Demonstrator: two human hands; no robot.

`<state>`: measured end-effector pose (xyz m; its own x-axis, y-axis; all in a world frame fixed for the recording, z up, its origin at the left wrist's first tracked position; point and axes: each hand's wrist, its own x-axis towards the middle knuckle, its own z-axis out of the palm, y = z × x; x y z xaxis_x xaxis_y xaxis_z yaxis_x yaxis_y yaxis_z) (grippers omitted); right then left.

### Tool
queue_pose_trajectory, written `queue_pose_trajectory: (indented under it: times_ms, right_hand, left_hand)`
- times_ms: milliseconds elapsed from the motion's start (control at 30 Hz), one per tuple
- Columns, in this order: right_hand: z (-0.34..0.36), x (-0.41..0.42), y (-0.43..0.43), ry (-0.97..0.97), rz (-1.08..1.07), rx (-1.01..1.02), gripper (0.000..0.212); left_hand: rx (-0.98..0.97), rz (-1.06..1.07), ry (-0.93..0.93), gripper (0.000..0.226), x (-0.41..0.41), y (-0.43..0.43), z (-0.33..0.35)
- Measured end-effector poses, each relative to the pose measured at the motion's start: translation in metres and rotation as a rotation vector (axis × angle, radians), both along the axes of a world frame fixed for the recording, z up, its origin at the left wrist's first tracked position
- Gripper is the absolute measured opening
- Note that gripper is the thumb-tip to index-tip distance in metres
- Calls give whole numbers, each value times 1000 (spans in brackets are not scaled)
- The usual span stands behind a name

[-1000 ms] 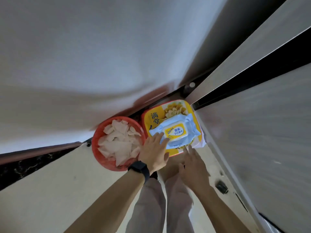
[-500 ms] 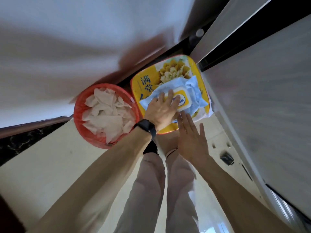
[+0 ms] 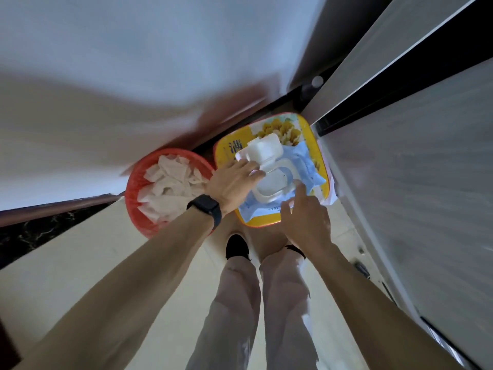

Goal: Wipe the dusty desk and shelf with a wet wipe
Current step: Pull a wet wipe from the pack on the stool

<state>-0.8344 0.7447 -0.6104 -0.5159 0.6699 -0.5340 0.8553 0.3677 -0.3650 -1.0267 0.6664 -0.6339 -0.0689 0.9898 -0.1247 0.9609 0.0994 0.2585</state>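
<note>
A blue wet wipe pack (image 3: 306, 166) lies on a yellow tray (image 3: 310, 134) on the floor. Its white flip lid (image 3: 265, 149) stands open, showing the white opening below it. My left hand (image 3: 234, 184), with a black watch on the wrist, rests on the pack's left side with its fingers at the lid hinge. My right hand (image 3: 306, 214) presses the pack's near right edge with spread fingers. Neither hand holds a wipe.
A red basket (image 3: 133, 204) full of crumpled used wipes sits left of the tray. A grey cabinet front (image 3: 413, 169) rises on the right, a pale wall at the top left. My legs and a black shoe (image 3: 237, 247) stand on the cream floor below.
The pack's lid has been flipped open. My left hand slid to the pack's left side, and my right hand came forward onto its near edge. The view moved closer.
</note>
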Motion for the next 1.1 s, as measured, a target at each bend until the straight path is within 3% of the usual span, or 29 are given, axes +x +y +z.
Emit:
queue_pose_trajectory:
  times_ms: [133,300,367,433,533,633,767,867,933,1100]
  right_hand:
    - [-7,-12,13,10,-174,-126,44]
    - [-16,-24,19,156,-397,-117,18]
    - [-14,-22,9,243,-303,-84,12]
    - [-16,-13,-4,274,-9,22,11]
    - [-25,4,-15,309,369,2,27]
    - [-20,4,-10,286,193,-149,27]
    - [-8,-11,8,316,-10,-146,21]
    - [-8,-22,19,378,-194,-169,14]
    - [-10,-26,22,376,-352,-99,11]
    - [-25,-28,20,162,-94,-48,19]
  left_hand:
    - [-146,259,-231,47,32,-16,-15]
    - [-87,418,-320,40,41,-14,-11]
    - [-81,563,-442,37,41,-5,0]
    - [-148,692,-542,40,37,3,5]
    - [-198,584,-495,39,33,2,6]
    - [-165,520,-423,26,36,-3,1]
    - [-78,606,-464,25,41,-4,1]
    - [-63,534,-410,23,38,-9,-1]
    - [-110,483,-408,35,36,-13,1]
    - [-318,395,-286,47,41,-15,2]
